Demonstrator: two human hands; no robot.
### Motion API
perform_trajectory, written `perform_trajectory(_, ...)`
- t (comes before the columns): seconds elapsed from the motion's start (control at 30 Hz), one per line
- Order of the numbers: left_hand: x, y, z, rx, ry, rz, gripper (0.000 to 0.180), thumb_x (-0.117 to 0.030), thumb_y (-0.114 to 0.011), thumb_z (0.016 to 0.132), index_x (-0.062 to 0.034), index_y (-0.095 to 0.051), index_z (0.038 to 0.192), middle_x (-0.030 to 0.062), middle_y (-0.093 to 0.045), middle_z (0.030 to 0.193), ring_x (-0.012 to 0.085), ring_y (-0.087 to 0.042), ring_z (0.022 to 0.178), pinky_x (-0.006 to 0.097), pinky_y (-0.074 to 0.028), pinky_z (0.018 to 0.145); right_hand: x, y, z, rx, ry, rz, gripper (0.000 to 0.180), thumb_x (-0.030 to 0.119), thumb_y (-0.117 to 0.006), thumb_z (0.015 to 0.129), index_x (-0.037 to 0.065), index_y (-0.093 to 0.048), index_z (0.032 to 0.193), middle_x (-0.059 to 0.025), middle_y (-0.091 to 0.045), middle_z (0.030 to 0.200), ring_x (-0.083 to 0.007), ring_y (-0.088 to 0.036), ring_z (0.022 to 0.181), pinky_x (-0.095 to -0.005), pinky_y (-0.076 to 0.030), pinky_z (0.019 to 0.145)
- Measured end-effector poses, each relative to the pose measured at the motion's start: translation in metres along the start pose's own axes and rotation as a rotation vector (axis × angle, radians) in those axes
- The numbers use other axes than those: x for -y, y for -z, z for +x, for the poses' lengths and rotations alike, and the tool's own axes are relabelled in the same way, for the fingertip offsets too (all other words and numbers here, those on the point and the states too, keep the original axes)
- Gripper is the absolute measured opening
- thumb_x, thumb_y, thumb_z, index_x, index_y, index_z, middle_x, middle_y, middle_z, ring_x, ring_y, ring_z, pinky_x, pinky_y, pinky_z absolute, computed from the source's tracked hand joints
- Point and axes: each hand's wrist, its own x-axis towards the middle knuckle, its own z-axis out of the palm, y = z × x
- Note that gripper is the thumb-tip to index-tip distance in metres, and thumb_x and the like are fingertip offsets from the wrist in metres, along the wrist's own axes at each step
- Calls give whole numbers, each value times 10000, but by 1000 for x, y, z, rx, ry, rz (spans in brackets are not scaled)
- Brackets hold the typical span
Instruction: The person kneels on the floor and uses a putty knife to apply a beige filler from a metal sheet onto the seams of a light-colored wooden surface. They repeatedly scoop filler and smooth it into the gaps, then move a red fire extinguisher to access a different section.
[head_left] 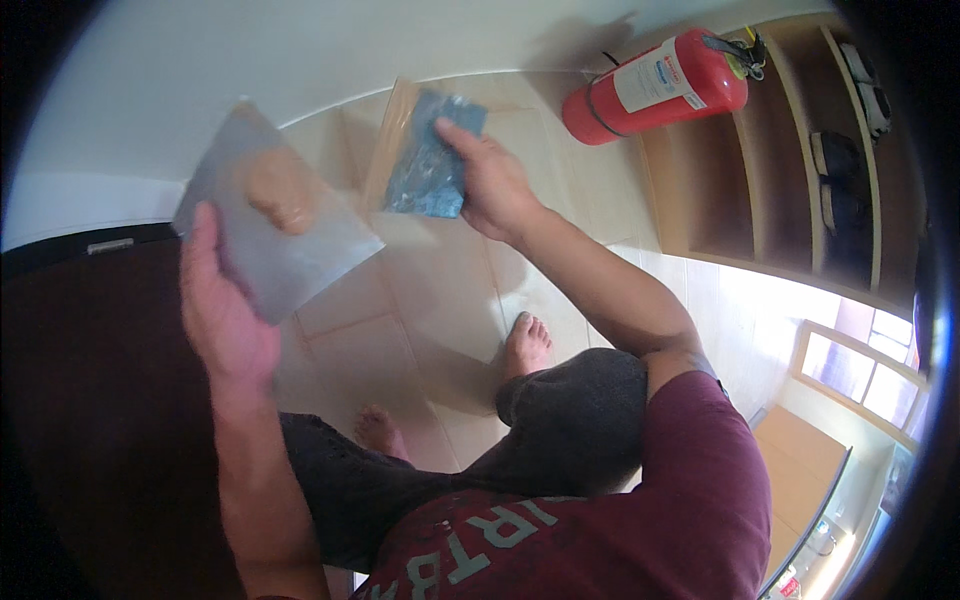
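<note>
My left hand (225, 310) holds a flat grey metal plate (270, 215) by its lower edge, tilted up toward me, with a lump of tan putty (285, 195) on its upper part. My right hand (490, 180) grips a second flat tool (395, 140) with a tan blade, together with a crumpled blue cloth or sheet (430, 160) lying over it. The two hands are apart, the right one farther from me and to the right. My bare feet (525, 345) stand on the tiled floor below.
A red fire extinguisher (655, 85) lies on the floor by a wooden shelf unit (770, 170) holding dark shoes (840, 200). A white wall (250, 60) runs along the top. A dark brown door or panel (90, 400) fills the left side.
</note>
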Motion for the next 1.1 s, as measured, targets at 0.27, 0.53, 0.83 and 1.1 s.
perform_trajectory(0.27, 30, -32, 17, -60, -190, 90, 432, -275, -546, 1090, 12, -537, 1412, 122, -613, 1367, 213, -586, 1248, 380, -456, 1088, 26, -60, -71, 172, 332, -591, 471, 437, -451, 1126, 12, -642, 1198, -52, -695, 993, -126, -644, 881, -352, -554, 810)
perform_trajectory(0.53, 27, -34, 27, -30, -11, -92, 424, -296, -522, 1094, 3, -549, 1392, 109, -622, 1329, 221, -600, 1227, 393, -463, 1081, 2, -4, -75, 35, 86, -736, 554, 516, -420, 1119, 24, -672, 1091, -36, -677, 894, -124, -615, 820, -355, -530, 768)
perform_trajectory(0.83, 63, -60, 17, -28, 8, 69, 400, -281, -527, 1090, 13, -570, 1356, 109, -643, 1298, 217, -634, 1165, 376, -498, 1018, 13, -19, -89, -195, 538, -401, 541, 490, -423, 1123, -8, -619, 1203, -48, -676, 990, -154, -622, 914, -351, -514, 844)
perform_trajectory(1.1, 77, -81, 12, -6, -229, 309, 489, -348, -480, 1113, 55, -551, 1382, 149, -658, 1297, 256, -637, 1180, 388, -492, 1012, -3, 33, -110, -285, -102, -628, 458, 396, -469, 1117, -19, -630, 1226, -115, -722, 954, -226, -701, 887, -388, -555, 801)
